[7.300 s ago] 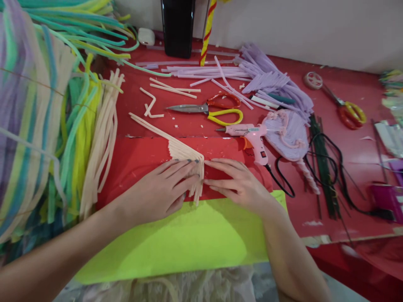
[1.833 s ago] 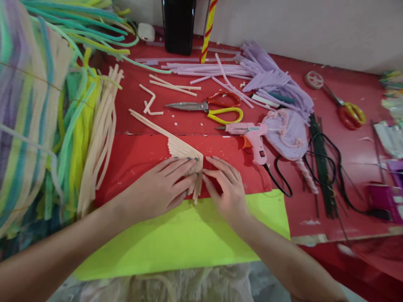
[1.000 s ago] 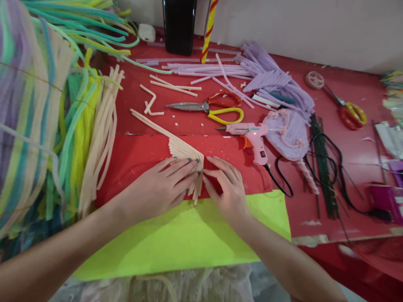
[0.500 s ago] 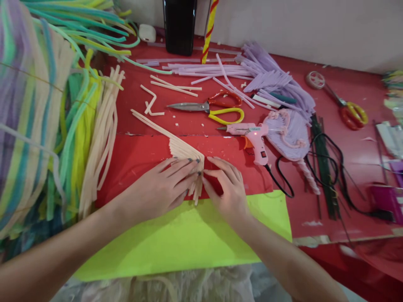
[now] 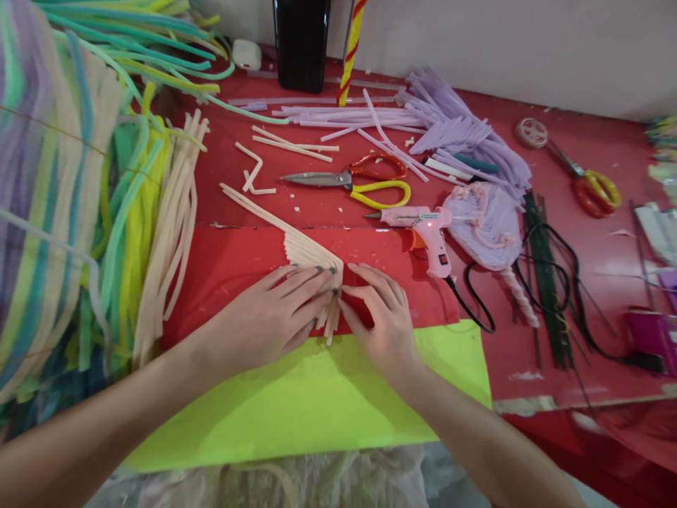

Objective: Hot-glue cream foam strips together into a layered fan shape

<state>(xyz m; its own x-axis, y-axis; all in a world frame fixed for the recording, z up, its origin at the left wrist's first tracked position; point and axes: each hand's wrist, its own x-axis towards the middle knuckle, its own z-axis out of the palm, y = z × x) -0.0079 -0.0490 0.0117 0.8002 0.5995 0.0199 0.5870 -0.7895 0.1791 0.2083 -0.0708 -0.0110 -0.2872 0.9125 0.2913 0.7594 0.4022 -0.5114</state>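
Observation:
A fan of cream pipe cleaners (image 5: 312, 250), bent at its right edge, lies on the red sheet (image 5: 233, 282). My left hand (image 5: 288, 305) covers its lower part, fingers close together and pressing it down, the thumb partly hidden. At the bent edge, the thumb and index finger of my right hand (image 5: 381, 303) come nearly together against the strips; its other fingers curve above. Short lower ends of the strips poke out beneath my left fingers. Just beyond the fan lie scissors (image 5: 346, 179) with red and yellow handles. A pink glue gun (image 5: 431, 229) rests to the right, its light on.
Bundles of coloured pipe cleaners (image 5: 68, 190) crowd the left side. Lilac pipe cleaners (image 5: 449, 127) and a lilac shape with a twisted stem (image 5: 486, 229) lie right of centre. A black cord (image 5: 568, 275) loops beyond. A phone (image 5: 301, 42) stands at the back; yellow-green fabric (image 5: 317, 402) hangs in front.

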